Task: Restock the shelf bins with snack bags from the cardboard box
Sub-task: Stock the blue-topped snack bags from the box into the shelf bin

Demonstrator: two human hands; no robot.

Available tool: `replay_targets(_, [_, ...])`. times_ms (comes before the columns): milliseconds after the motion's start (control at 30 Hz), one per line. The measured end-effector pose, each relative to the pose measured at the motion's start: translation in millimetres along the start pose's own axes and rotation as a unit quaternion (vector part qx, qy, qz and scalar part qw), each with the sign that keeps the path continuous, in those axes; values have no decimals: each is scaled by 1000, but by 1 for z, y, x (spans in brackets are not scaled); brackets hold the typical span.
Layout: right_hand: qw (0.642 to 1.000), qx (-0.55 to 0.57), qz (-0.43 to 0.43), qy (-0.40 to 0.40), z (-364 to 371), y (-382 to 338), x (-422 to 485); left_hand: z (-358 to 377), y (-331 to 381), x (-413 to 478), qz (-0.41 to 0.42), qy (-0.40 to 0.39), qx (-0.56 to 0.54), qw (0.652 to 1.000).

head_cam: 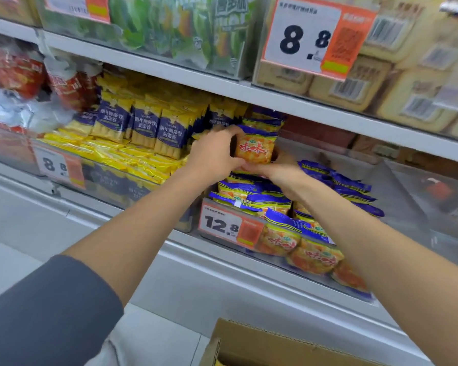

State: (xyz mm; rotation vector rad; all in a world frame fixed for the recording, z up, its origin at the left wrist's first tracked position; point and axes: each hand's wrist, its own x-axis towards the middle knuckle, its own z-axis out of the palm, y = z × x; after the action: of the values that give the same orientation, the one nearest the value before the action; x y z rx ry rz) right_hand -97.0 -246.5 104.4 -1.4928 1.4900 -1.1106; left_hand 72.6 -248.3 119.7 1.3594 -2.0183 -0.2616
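An orange and blue snack bag stands upright at the back of a clear shelf bin. My left hand grips its left side, fingers curled over its top edge. My right hand holds it from below, at its bottom right. Several matching bags lie piled in the bin beneath it. The cardboard box sits on the floor at the bottom edge, its flap open.
The bin to the left holds yellow and navy snack bags. A 12.8 price tag hangs on the bin front, an 8.8 tag on the shelf above. The right part of the bin holds no bags.
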Motion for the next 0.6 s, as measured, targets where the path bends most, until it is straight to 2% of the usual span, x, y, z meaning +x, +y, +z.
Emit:
replay_targets(100, [994,60,40,-77,-10,-4,5,4,0,0,16,13,18,1000])
replay_targets(167, [990,94,44,-97,-14,-7,7,5,-1,-1,21,22,15,999])
replay_targets(333, [997,68,-8,31,-10,-1,13,5,-5,-4,16,34,-87,995])
replay_targets(433, [1000,-2,-11,29,-6,-1,7,5,-6,-4,-10,37,-138,990])
replay_targets(500, [999,37,23,-4,-7,-5,6,5,-6,-4,-22,37,-155,987])
replay_targets(600, [989,133,62,35,-3,-13,7,5,-5,-5,-24,33,-144,989])
